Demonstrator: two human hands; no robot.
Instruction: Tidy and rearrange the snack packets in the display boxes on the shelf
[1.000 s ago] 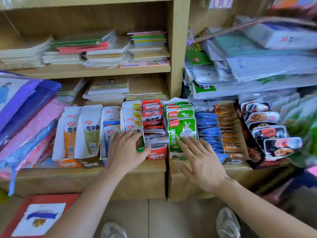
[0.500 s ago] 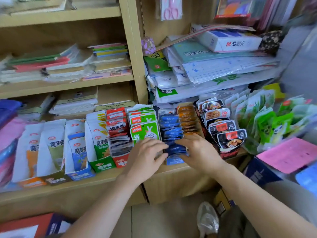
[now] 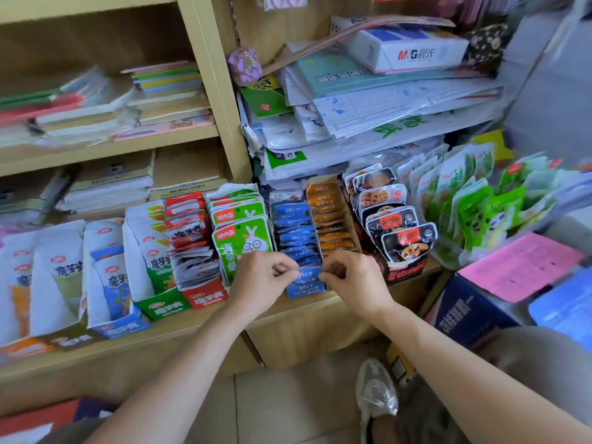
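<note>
Blue foil snack packets (image 3: 296,232) stand in a row running from near to far inside a narrow blue cardboard display box (image 3: 306,291) at the near edge of the pale wooden shelf (image 3: 298,328). The nearest blue packet (image 3: 308,274) lies directly between the two hands, its width running left to right. The left hand (image 3: 259,280) pinches its left edge with curled fingers, and the right hand (image 3: 355,277) pinches its right edge likewise; both are equally close. Any coming move, I judge, turns on sliding this packet along the row's near-far line while keeping it upright. Room is tight: green rabbit-printed packets (image 3: 243,241) sit just beside the box on the left, orange packets (image 3: 333,219) just beside it on the right. The shelf ledge is flat, with little bare wood in front of the box.
</note>
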